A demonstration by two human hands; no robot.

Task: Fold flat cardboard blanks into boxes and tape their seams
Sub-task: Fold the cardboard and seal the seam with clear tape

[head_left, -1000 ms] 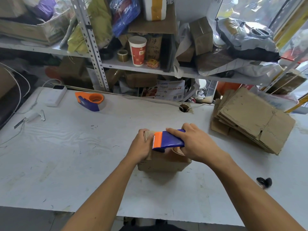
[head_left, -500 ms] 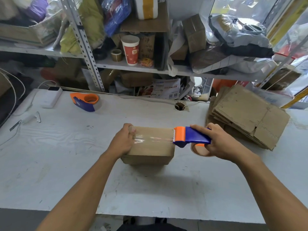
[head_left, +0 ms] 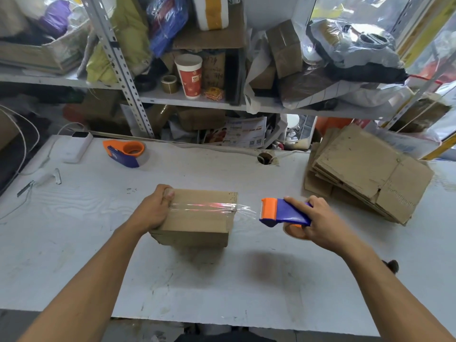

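Tape [head_left: 243,210] stretches taut: my left hand [head_left: 152,210] grips the brown cardboard box [head_left: 197,219] steady, my right hand [head_left: 318,222] clutching the blue-and-orange tape dispenser [head_left: 282,213] beyond its edge.

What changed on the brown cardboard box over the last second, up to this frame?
The right hand drew the blue-and-orange tape dispenser rightward from the box's left end, across the top and past its right edge, leaving a strip of clear tape along the seam of the brown cardboard box. The left hand kept gripping the box's left end; the stack of flat cardboard blanks stayed put.
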